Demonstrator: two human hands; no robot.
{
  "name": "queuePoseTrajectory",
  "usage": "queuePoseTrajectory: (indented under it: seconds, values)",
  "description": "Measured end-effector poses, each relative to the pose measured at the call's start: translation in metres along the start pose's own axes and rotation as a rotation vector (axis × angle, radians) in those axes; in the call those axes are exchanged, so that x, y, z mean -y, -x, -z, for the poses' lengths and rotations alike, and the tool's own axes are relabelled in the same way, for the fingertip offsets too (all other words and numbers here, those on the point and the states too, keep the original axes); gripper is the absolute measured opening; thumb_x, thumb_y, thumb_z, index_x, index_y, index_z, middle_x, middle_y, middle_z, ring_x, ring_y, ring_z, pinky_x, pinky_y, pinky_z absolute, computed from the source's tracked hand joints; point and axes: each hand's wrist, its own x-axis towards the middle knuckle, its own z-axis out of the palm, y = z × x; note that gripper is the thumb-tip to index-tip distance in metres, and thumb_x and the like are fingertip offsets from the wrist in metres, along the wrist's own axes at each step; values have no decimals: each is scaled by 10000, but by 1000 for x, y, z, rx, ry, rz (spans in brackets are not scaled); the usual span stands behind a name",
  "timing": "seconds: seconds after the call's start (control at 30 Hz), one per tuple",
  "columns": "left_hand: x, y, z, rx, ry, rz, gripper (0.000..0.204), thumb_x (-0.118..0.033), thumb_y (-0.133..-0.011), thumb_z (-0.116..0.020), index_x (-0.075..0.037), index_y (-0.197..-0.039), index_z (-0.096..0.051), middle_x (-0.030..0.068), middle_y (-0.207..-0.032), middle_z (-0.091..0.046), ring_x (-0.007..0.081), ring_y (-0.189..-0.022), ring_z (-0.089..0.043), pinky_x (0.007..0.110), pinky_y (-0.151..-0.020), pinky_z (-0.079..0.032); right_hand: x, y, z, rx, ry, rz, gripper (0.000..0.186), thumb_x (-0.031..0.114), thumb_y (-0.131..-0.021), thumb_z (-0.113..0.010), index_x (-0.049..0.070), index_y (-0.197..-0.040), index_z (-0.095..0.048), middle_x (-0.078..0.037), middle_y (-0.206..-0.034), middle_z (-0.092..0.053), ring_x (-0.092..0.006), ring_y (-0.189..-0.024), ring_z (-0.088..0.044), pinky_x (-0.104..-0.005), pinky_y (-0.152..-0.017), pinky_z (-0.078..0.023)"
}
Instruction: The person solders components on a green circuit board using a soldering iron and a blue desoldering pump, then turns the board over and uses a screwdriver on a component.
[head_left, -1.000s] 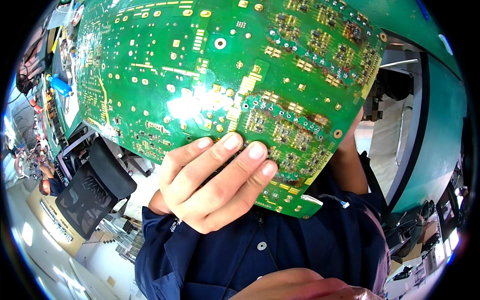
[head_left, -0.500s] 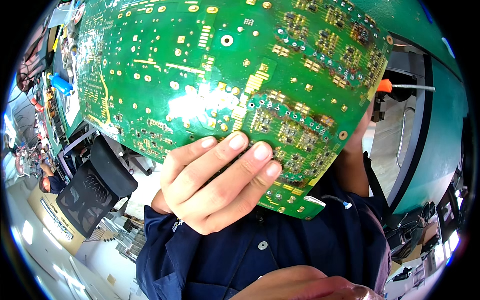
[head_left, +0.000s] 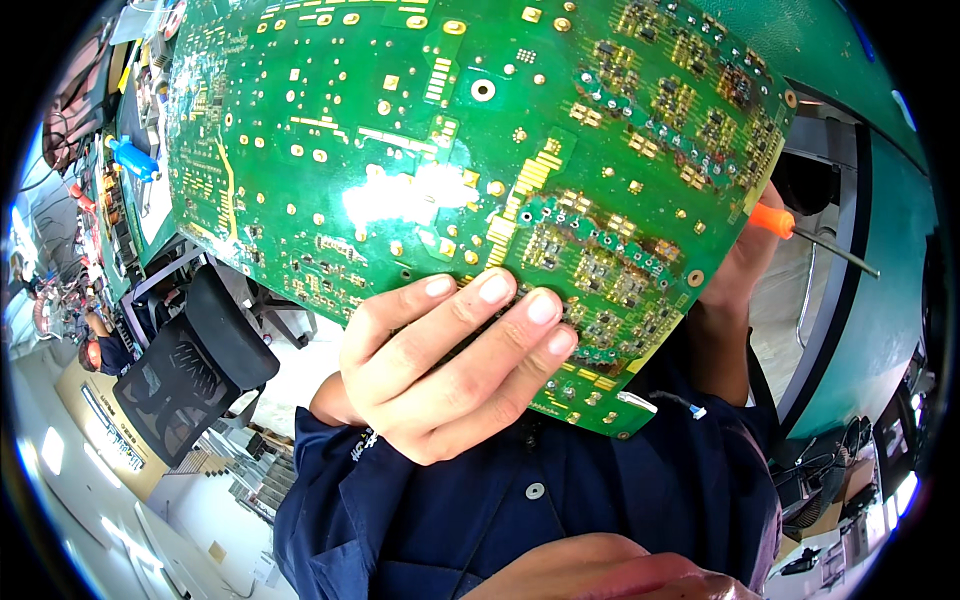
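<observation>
A large green circuit board point(head_left: 330, 180) with gold pads and small soldered parts fills the upper middle, tilted, with a bright glare on its surface. My left hand point(head_left: 450, 370) grips its near edge, fingers lying across the face and the thumb hidden behind. Beyond the board's right edge, my right hand point(head_left: 745, 255) is partly covered by the board. It holds a screwdriver with an orange handle point(head_left: 772, 220), whose metal shaft point(head_left: 838, 252) points right and slightly down. A short cable with a white plug point(head_left: 697, 411) shows below the board's lower right corner.
A green-topped bench point(head_left: 900, 290) runs along the right. On the left stand a black mesh chair point(head_left: 190, 370) and a cluttered bench with a blue-handled tool point(head_left: 132, 158). Another person point(head_left: 108, 345) is far left. Cables and boxes point(head_left: 850, 480) lie at lower right.
The board and my left hand have shifted slightly right. More of my right hand shows, and the screwdriver has moved lower, its shaft swinging from level to slanting down.
</observation>
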Motion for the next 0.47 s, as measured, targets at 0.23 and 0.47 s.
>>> queuePoseTrajectory:
  seconds: [0.23, 0.47]
  values:
    - [-2, 2, -2, -1, -18, 43, 148, -140, -739, -660, -163, -878, -705, -42, -960, -667, 137, -918, -611, 251, -739, -456, -5, 3, 1, -23, -57, 0, 226, 5, -888, -508, -67, -1101, -532, -83, -980, -633, -107, -847, -594, -217, -742, -472]
    - [-2, 3, 0, 26, -9, 42, 157, -135, -742, -655, -159, -890, -704, -34, -979, -664, 142, -936, -610, 257, -761, -454, 2, 2, -7, -25, 109, 137, 240, 15, -875, -532, -58, -1104, -536, -86, -987, -633, -116, -858, -599, -223, -754, -477]
